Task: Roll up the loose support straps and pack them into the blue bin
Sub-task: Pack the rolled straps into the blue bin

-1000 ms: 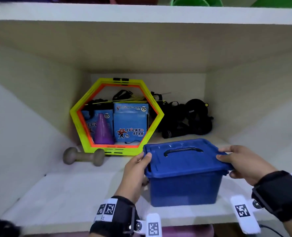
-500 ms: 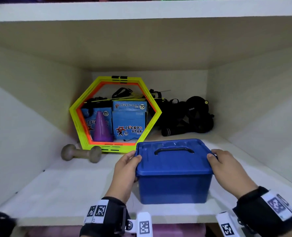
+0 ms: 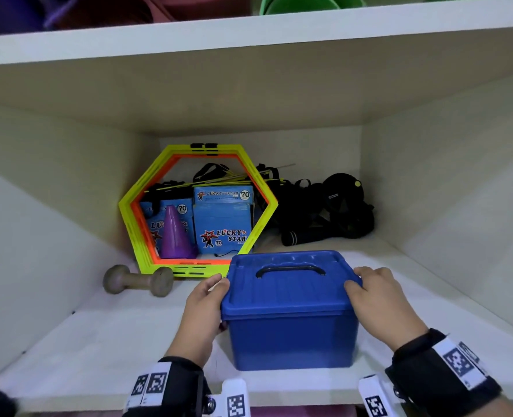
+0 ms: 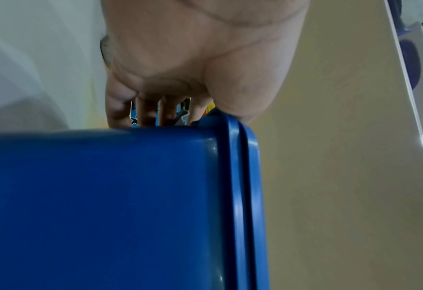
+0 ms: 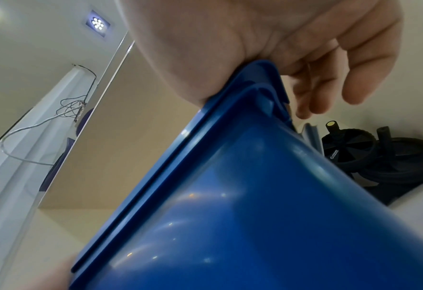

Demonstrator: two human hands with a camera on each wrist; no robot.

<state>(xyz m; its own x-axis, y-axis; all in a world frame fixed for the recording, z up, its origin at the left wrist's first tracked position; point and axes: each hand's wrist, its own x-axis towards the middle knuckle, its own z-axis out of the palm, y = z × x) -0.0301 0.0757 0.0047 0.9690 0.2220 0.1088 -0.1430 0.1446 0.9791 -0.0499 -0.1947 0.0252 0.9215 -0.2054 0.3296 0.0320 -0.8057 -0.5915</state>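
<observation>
The blue bin (image 3: 290, 326) stands near the front of the shelf (image 3: 99, 341), its lid (image 3: 288, 284) on, contents hidden. The left hand (image 3: 202, 308) and right hand (image 3: 381, 299) clasp opposite lid edges, thumbs on top. Left fingers (image 4: 143, 109) curl round the bin's side; right fingers (image 5: 329, 78) hang loosely bent beyond the lid corner.

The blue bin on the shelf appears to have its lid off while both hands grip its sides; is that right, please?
Not quite: the head view shows the lid closed on the blue bin. The left hand and right hand do grip its sides on the shelf.
</observation>
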